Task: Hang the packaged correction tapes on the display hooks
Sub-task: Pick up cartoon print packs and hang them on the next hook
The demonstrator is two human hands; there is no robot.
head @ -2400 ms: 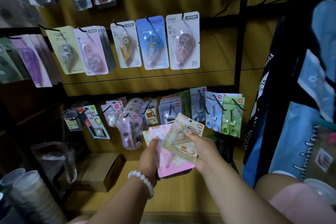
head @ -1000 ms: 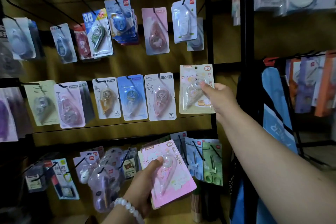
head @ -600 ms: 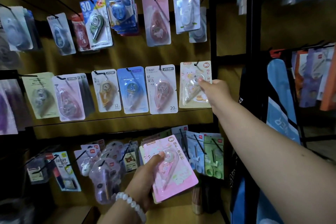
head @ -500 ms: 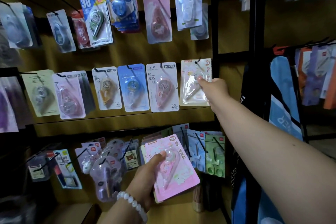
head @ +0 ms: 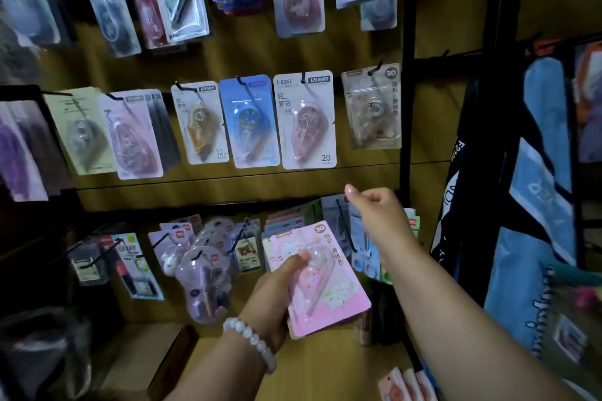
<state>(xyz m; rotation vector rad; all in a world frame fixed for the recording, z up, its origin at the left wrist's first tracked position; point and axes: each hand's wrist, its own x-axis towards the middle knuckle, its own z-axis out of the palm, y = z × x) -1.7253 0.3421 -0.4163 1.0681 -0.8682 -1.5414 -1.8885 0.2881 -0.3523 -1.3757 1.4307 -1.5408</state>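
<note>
step: between hangs | left hand (head: pixel 272 295) grip pinching pink packs (head: pixel 321 280) | right hand (head: pixel 378 215) grip curled, empty | next: take top pack, thread onto hook (head: pixel 374 69) above

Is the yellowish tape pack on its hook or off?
On. The yellowish pack hangs from the hook through its top, and the right hand is below, not touching it.

A: Which colours are seen on the held pack?
B: Pink card (head: pixel 321 283) is shown, printed with a white cat and a "30" roundel; a clear blister is laid over it.
A: And on the hooks?
B: A beige pack (head: pixel 371 107) is hung at the right, beside a white one (head: pixel 306 120), a blue one (head: pixel 249 124) and an amber-dispenser one (head: pixel 200 122).
A: The wrist?
B: White beads (head: pixel 250 340) are worn.
</note>
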